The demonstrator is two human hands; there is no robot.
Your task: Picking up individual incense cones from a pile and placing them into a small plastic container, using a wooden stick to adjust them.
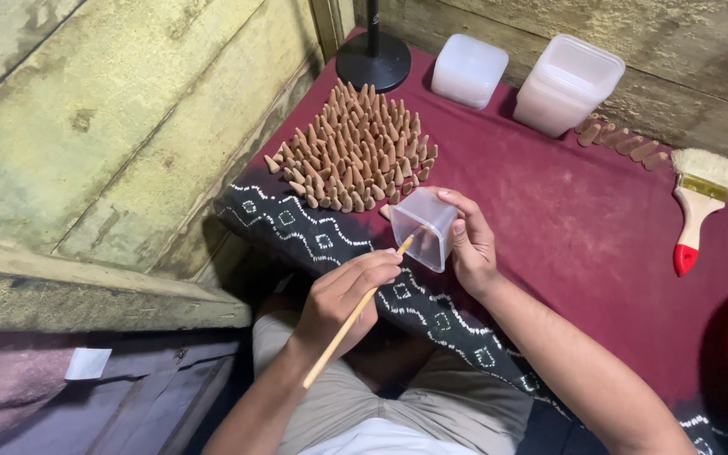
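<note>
The right hand (471, 244) grips a small clear cup (425, 227), tipped on its side with its open mouth facing the left hand (343, 295). The left hand pinches a thin wooden stick (355, 313) that points up into the cup. Just behind the cup stands a pile of brown cones (354, 150) on the red cloth (566, 219).

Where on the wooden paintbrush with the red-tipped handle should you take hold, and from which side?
Grip the paintbrush round its pale wooden handle, between the metal band and the red tip. It lies flat on the maroon cloth, bristles pointing away from the person and the tip towards them, so probably come from above at the near end. The small cones lie beyond the bristles.
</note>
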